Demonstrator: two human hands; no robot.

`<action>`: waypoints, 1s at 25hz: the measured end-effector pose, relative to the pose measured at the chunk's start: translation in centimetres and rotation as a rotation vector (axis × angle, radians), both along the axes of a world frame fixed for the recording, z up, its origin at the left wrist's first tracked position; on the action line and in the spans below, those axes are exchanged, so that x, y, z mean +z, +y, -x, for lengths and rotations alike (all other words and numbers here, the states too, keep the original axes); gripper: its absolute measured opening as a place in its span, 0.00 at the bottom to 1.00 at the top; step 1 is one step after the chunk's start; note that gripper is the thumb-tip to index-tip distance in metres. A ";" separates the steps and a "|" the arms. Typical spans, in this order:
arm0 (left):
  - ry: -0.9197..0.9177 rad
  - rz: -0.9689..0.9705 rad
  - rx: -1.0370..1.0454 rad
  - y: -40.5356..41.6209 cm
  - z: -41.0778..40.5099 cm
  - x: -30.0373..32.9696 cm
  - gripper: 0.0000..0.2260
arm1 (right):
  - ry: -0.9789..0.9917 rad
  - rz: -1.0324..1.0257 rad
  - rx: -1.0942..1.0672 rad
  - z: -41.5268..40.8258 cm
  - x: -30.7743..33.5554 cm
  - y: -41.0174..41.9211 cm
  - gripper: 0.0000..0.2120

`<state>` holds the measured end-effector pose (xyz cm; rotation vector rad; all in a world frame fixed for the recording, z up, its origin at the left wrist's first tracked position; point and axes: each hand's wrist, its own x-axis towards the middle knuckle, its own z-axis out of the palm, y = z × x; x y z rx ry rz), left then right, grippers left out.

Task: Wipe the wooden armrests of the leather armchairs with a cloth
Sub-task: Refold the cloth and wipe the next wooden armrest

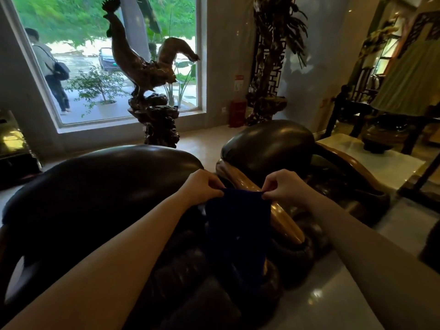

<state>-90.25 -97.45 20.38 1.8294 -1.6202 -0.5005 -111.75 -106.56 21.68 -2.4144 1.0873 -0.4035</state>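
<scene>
Cloth (237,225) pinched at top corners by left hand (202,186) and right hand (283,185) fingers, hiding wooden armrest (283,217) middle

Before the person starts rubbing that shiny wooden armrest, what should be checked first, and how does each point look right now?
1. Cloth held: ok. The left hand and right hand each pinch a top corner of the dark blue cloth.
2. Cloth spread: ok, it hangs flat between them.
3. Cloth on the wood: not ok, it hangs in front of the wooden armrest, not pressed to it.
4. Armrest free of objects: ok where visible.
5. Cloth clean or damp: cannot tell.
</scene>
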 end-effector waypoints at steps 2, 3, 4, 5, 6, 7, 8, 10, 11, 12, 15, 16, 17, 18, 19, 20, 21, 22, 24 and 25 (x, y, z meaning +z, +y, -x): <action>0.021 -0.003 0.018 -3.3 0.9 -1.5 0.06 | -0.002 -0.020 -0.004 0.9 -1.0 -3.3 0.05; 0.037 -0.015 0.024 -4.9 1.3 -2.3 0.05 | 0.007 -0.042 -0.001 1.3 -1.6 -5.0 0.05; 0.054 -0.034 0.029 -6.3 1.8 -3.3 0.05 | 0.026 -0.065 0.009 1.7 -2.4 -6.6 0.04; 0.064 -0.053 0.033 -7.5 2.4 -4.2 0.05 | 0.049 -0.082 0.021 2.1 -3.2 -8.0 0.04; 0.069 -0.072 0.041 -8.8 2.8 -5.2 0.05 | 0.066 -0.097 0.031 2.4 -4.1 -9.3 0.04; 0.076 -0.093 0.056 -9.7 3.2 -6.1 0.05 | 0.073 -0.108 0.038 2.6 -4.9 -10.4 0.04; 0.091 -0.113 0.075 -10.6 3.6 -7.0 0.05 | 0.072 -0.120 0.045 2.8 -5.7 -11.6 0.04; 0.137 -0.147 0.108 -12.2 4.6 -9.0 0.05 | 0.080 -0.146 0.063 3.3 -7.4 -13.7 0.06; 0.153 -0.160 0.116 -12.9 5.1 -10.0 0.05 | 0.092 -0.160 0.075 3.5 -8.3 -14.7 0.07; 0.163 -0.173 0.126 -13.8 5.8 -11.2 0.05 | 0.103 -0.172 0.090 3.9 -9.3 -15.9 0.08; 0.213 -0.205 0.201 -15.8 7.8 -15.5 0.06 | 0.105 -0.200 0.146 4.7 -13.4 -19.1 0.10; 0.228 -0.214 0.235 -16.2 8.3 -17.1 0.06 | 0.102 -0.208 0.164 4.9 -15.0 -20.0 0.10; 0.239 -0.227 0.272 -16.5 8.8 -19.0 0.06 | 0.105 -0.220 0.186 4.9 -17.0 -20.9 0.09; 0.242 -0.242 0.310 -16.7 9.4 -21.0 0.06 | 0.119 -0.242 0.211 4.9 -19.0 -21.6 0.08; 0.241 -0.252 0.347 -16.9 9.8 -23.0 0.06 | 0.130 -0.271 0.235 4.8 -21.1 -22.3 0.06; 0.242 -0.259 0.390 -17.1 10.1 -25.0 0.06 | 0.134 -0.303 0.253 4.5 -23.3 -22.9 0.06; 0.249 -0.264 0.438 -17.3 10.3 -27.0 0.06 | 0.135 -0.330 0.262 4.3 -25.5 -23.4 0.06; 0.262 -0.266 0.484 -17.5 10.6 -29.1 0.06 | 0.135 -0.353 0.263 4.2 -27.8 -23.7 0.06; 0.284 -0.261 0.538 -17.5 11.3 -33.4 0.08 | 0.123 -0.392 0.237 4.4 -32.4 -24.2 0.07; 0.298 -0.268 0.553 -17.3 11.8 -35.8 0.09 | 0.114 -0.419 0.222 4.6 -34.8 -24.2 0.07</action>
